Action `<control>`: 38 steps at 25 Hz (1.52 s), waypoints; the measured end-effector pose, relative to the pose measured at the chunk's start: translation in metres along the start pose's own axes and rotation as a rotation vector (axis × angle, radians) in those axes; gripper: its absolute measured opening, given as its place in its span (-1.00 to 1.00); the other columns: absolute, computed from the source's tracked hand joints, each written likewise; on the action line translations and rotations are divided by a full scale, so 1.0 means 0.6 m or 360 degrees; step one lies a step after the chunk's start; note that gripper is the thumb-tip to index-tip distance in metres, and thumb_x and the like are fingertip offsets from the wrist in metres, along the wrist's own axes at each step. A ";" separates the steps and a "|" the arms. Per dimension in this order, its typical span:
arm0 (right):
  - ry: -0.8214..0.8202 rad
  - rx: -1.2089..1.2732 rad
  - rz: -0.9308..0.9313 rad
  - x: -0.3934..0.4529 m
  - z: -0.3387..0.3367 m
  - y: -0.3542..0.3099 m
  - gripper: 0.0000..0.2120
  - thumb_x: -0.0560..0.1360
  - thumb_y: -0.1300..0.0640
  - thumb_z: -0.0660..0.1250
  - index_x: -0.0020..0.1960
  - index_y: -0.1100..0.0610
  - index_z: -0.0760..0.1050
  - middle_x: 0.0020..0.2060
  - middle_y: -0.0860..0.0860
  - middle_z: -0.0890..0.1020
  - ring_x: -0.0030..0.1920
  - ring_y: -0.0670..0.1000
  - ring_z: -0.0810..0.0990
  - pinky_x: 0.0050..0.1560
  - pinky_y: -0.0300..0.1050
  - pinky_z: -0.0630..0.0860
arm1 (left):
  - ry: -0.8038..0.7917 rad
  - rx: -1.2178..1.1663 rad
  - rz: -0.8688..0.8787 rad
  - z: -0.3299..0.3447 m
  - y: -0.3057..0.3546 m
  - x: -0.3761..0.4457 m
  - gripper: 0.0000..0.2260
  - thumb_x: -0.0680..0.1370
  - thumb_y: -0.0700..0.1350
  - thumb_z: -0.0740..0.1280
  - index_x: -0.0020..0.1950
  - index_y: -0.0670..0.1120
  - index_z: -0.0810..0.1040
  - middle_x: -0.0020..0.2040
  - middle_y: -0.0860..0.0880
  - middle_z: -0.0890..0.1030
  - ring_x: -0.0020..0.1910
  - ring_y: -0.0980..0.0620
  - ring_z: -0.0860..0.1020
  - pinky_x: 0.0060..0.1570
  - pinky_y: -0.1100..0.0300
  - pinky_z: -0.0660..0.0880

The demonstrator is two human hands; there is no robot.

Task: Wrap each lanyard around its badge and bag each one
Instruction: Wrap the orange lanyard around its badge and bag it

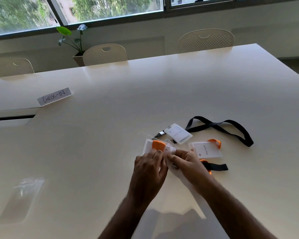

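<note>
My left hand [149, 167] grips a badge wrapped in an orange lanyard [158, 145], held just above the white table [93, 135]. My right hand [186, 162] pinches a clear plastic bag [169, 150] around that badge. Behind them lies a second badge [179, 133] with a loose black lanyard [231, 130]. To the right lies a third badge [206, 150] with an orange lanyard [214, 142] under it and a black strap end [217, 167] beside my right wrist.
A stack of clear bags [24, 190] lies at the near left of the table. A paper sign reading CHECK-IN [54, 96] stands at the far left. White chairs [104, 55] line the far edge, with a potted plant [72, 42] behind.
</note>
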State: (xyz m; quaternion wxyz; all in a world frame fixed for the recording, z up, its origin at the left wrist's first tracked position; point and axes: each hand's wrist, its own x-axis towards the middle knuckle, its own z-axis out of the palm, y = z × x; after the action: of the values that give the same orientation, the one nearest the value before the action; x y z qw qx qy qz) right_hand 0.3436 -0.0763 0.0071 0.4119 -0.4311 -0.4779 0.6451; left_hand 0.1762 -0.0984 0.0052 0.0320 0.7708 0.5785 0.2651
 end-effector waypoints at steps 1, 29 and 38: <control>-0.0006 -0.0062 -0.0022 0.002 -0.002 0.000 -0.82 0.66 0.20 0.31 0.03 0.19 0.69 -0.23 0.02 0.75 -0.24 -0.13 0.65 -0.20 -0.32 0.57 | -0.0010 0.0012 0.0012 -0.001 0.001 0.001 -0.84 0.69 0.02 0.15 -0.03 0.01 0.44 -0.16 0.07 0.51 -0.19 0.06 0.52 -0.09 0.04 0.49; -0.0219 0.0027 -0.0071 0.008 -0.028 -0.005 -0.75 0.63 0.22 0.34 0.29 0.19 0.61 0.01 0.18 0.74 -0.13 0.06 0.71 -0.32 -0.17 0.63 | 0.0010 -0.0082 0.0121 -0.011 0.004 0.002 -0.87 0.65 -0.04 0.24 0.13 -0.02 0.53 0.03 0.03 0.62 0.04 0.05 0.59 0.13 0.12 0.54; -0.0064 -0.0510 -0.0244 0.014 -0.029 -0.010 -0.85 0.61 0.27 0.39 0.08 0.09 0.69 -0.07 0.00 0.78 -0.15 -0.01 0.77 -0.19 -0.09 0.72 | -0.0059 -0.0414 -0.0023 -0.030 0.006 0.005 -0.82 0.61 -0.22 0.33 0.08 0.04 0.41 -0.06 0.13 0.52 -0.10 0.12 0.52 0.03 0.24 0.44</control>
State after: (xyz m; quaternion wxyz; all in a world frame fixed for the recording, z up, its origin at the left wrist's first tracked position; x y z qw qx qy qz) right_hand 0.3585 -0.0625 0.0086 0.3763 -0.4404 -0.6142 0.5359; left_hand 0.1719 -0.1016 0.0228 0.1444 0.7606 0.5441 0.3234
